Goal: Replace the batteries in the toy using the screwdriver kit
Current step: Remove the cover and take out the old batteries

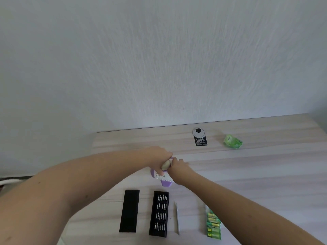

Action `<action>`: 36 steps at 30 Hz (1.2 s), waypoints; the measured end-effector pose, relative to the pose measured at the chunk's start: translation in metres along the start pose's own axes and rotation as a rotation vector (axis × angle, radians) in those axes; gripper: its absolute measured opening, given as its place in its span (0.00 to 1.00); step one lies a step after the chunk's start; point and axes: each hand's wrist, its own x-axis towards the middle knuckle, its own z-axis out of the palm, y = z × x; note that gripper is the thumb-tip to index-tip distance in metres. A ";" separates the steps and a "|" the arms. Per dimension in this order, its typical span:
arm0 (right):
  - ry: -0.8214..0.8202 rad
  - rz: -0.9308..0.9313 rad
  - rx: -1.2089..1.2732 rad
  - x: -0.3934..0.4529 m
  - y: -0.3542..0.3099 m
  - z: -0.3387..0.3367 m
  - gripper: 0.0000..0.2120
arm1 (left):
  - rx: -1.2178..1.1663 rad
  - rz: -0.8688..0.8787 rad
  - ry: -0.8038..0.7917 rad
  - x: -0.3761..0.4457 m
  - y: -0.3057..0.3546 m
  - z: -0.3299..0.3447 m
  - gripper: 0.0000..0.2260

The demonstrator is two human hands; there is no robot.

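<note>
Your left hand (159,156) grips the purple-and-white toy (163,175), steadying it; your right hand (178,164) pinches its top. The open bit case (158,213), screwdriver (177,218) and fresh batteries (213,225) wait within reach.

View: one wide-angle camera, worn on the person's head.
Facing: forward and down across the table (256,167), toward the wall (159,59) behind it.
Nearness: forearms run in from the bottom corners; the hands sit mid-frame.
Shared ground: none, only one view.
</note>
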 end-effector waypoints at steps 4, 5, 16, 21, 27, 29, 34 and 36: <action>-0.016 -0.005 0.006 0.001 0.002 -0.002 0.16 | 0.175 0.049 -0.184 0.019 0.007 -0.011 0.15; -0.020 -0.007 0.013 0.001 0.003 -0.002 0.16 | 0.203 0.048 -0.205 0.022 0.008 -0.011 0.15; -0.039 -0.014 0.023 -0.002 0.003 -0.005 0.19 | -0.106 -0.013 -0.161 0.003 -0.019 -0.017 0.36; -0.045 0.000 0.002 -0.001 -0.002 -0.005 0.24 | -0.319 -0.017 0.078 -0.010 -0.025 0.035 0.38; -0.067 0.091 0.010 0.008 -0.009 0.000 0.32 | -0.413 -0.059 0.140 -0.015 -0.019 0.043 0.33; -0.081 0.117 0.028 0.009 -0.012 -0.001 0.33 | -0.415 -0.067 0.133 -0.015 -0.017 0.040 0.32; -0.104 0.109 0.027 0.004 -0.009 -0.010 0.34 | -0.395 -0.087 0.123 -0.016 -0.015 0.036 0.32; -0.041 0.035 0.068 -0.004 -0.002 -0.012 0.29 | -0.388 -0.091 0.126 -0.017 -0.015 0.036 0.32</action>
